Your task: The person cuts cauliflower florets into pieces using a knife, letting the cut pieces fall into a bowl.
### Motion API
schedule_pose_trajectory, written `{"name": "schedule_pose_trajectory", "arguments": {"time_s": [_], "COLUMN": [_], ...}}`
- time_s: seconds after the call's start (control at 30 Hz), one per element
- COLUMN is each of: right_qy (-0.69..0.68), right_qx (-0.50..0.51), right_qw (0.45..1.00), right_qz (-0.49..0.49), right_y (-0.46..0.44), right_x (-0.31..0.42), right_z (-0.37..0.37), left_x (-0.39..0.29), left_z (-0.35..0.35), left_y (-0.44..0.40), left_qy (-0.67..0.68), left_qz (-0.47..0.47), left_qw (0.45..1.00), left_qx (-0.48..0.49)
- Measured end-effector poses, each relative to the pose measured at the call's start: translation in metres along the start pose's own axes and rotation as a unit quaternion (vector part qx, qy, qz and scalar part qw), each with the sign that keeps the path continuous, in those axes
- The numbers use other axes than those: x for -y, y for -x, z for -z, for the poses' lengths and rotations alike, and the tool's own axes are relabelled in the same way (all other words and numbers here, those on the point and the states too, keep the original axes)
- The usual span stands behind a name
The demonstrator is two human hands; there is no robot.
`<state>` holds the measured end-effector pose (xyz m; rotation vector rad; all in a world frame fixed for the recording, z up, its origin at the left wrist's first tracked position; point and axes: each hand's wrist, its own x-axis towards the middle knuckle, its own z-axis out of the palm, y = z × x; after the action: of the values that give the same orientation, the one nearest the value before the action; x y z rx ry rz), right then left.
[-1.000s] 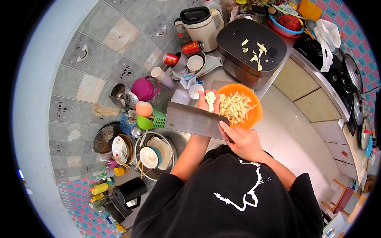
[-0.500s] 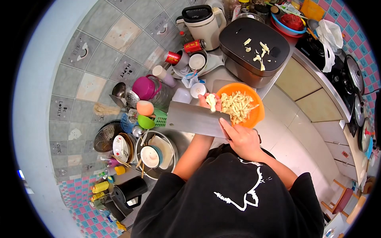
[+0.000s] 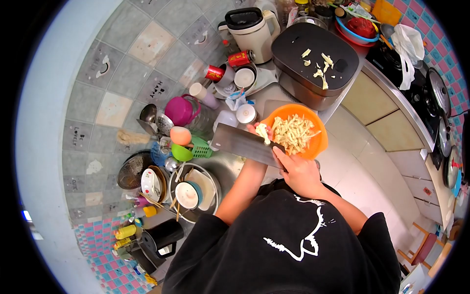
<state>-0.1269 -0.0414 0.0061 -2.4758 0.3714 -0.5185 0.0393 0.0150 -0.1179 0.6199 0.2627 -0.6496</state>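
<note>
In my right hand (image 3: 299,170) is the handle of a cleaver (image 3: 245,143), its broad blade reaching left across my left wrist. My left hand (image 3: 253,129), mostly behind the blade, grips a cream-coloured vegetable piece (image 3: 263,133) that sticks up beside the blade's upper edge. Just to the right stands an orange plastic basin (image 3: 320,142) filled with pale vegetable strips (image 3: 295,132). The exact kind of vegetable is unclear.
Beyond the basin, a dark-lidded appliance (image 3: 298,46) carries several vegetable scraps (image 3: 320,77). A steel pot (image 3: 212,206) with bowls in it stands at left. A white-lidded jar (image 3: 246,113) and a green basket (image 3: 200,148) are near the blade.
The cleaver has tilted, its left end swinging up and its right end lower. The vegetable piece has shifted slightly down and right with my left hand. My right hand keeps its hold.
</note>
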Motion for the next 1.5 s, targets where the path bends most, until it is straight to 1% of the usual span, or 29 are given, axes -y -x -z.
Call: {"name": "schedule_pose_trajectory", "arguments": {"time_s": [0.03,0.1,0.17,0.23,0.27,0.37,0.4,0.47,0.53,0.6,0.63,0.67,0.7,0.73,0.77,0.8,0.83,0.9,0.93,1.0,1.03,1.07,1.1,1.13,1.17,1.2,1.23,1.3,1.5], "right_qy": [0.009,0.017,-0.028,-0.031,-0.033,-0.034,-0.033,-0.031,-0.029,-0.038,-0.038,-0.055,-0.072,-0.072,-0.093,-0.113,-0.113,-0.147,-0.147,-0.189,-0.189,-0.174,-0.159,-0.133,-0.132,-0.086,-0.040,-0.036,0.020], "right_qx": [-0.001,-0.001,0.013,0.029,0.029,0.028,0.026,0.024,0.023,0.043,0.043,0.015,-0.013,-0.013,-0.029,-0.046,-0.048,-0.099,-0.101,-0.131,-0.133,-0.109,-0.085,-0.084,-0.086,-0.080,-0.074,-0.060,-0.061], "right_qw": [1.000,1.000,0.999,0.998,0.998,0.998,0.998,0.998,0.998,0.994,0.994,0.994,0.991,0.991,0.984,0.973,0.973,0.963,0.962,0.960,0.959,0.970,0.979,0.985,0.985,0.992,0.996,0.998,0.998], "right_qz": [-0.005,-0.011,-0.035,-0.047,-0.044,-0.045,-0.052,-0.057,-0.060,-0.089,-0.088,-0.098,-0.109,-0.108,-0.151,-0.194,-0.194,-0.204,-0.206,-0.160,-0.162,-0.126,-0.091,-0.066,-0.068,-0.041,-0.014,-0.008,-0.009], "right_y": [0.000,-0.003,-0.009,-0.006,-0.003,-0.002,-0.002,-0.004,-0.005,-0.005,-0.005,-0.004,-0.003,-0.003,-0.004,-0.005,-0.005,-0.005,-0.004,-0.001,0.000,0.000,0.002,0.004,0.006,0.008,0.010,0.012,0.013], "right_x": [-0.001,-0.003,-0.006,-0.007,-0.009,-0.010,-0.011,-0.018,-0.020,-0.020,-0.022,-0.024,-0.026,-0.029,-0.033,-0.035,-0.035,-0.035,-0.033,-0.023,-0.016,-0.008,-0.003,0.000,0.000,-0.001,-0.002,-0.002,0.002], "right_z": [-0.003,-0.006,-0.007,-0.004,-0.004,-0.005,-0.006,-0.017,-0.019,-0.015,-0.015,-0.016,-0.017,-0.017,-0.017,-0.017,-0.017,-0.013,-0.011,-0.007,-0.001,0.006,0.010,0.010,0.008,0.004,0.003,0.003,0.006], "left_x": [0.002,0.006,0.006,-0.001,-0.001,-0.006,-0.005,0.001,0.009,0.011,0.010,0.008,0.006,0.002,-0.001,-0.006,-0.007,-0.009,-0.009,-0.005,-0.003,0.005,0.009,0.008,0.006,0.005,0.003,-0.001,-0.001], "left_z": [0.004,0.009,0.009,0.004,0.001,-0.002,-0.013,-0.044,-0.035,-0.033,-0.037,-0.041,-0.046,-0.051,-0.052,-0.051,-0.052,-0.061,-0.063,-0.070,-0.072,-0.039,-0.042,-0.041,-0.040,-0.048,-0.052,-0.056,-0.040], "left_y": [0.002,0.009,0.013,0.014,0.014,0.017,0.023,0.035,0.024,0.021,0.025,0.029,0.034,0.040,0.043,0.042,0.041,0.039,0.039,0.037,0.036,0.015,0.011,0.011,0.009,0.011,0.010,0.009,0.006], "left_qy": [-0.001,0.068,0.057,0.050,0.048,0.033,0.032,-0.011,-0.014,-0.017,-0.059,-0.102,-0.102,-0.119,-0.136,-0.102,-0.103,-0.040,-0.022,-0.019,-0.015,0.004,-0.018,0.020,0.059,0.075,0.075,0.049,0.058], "left_qz": [0.001,0.093,0.094,0.135,0.092,0.087,0.087,0.063,0.058,0.052,0.028,0.005,0.005,0.047,0.089,0.142,0.142,0.212,0.202,0.188,0.173,0.166,0.124,0.154,0.183,0.190,0.191,0.214,0.232], "left_qw": [1.000,0.986,0.987,0.984,0.992,0.994,0.994,0.989,0.989,0.989,0.985,0.978,0.978,0.977,0.974,0.981,0.981,0.974,0.977,0.980,0.983,0.986,0.991,0.988,0.981,0.979,0.979,0.976,0.970], "left_qx": [0.001,0.119,0.118,0.104,0.077,0.050,0.050,-0.131,-0.135,-0.141,-0.160,-0.180,-0.180,-0.168,-0.156,-0.079,-0.078,-0.070,-0.064,-0.058,-0.053,0.013,-0.042,-0.001,0.041,0.011,0.010,-0.006,0.051]}}
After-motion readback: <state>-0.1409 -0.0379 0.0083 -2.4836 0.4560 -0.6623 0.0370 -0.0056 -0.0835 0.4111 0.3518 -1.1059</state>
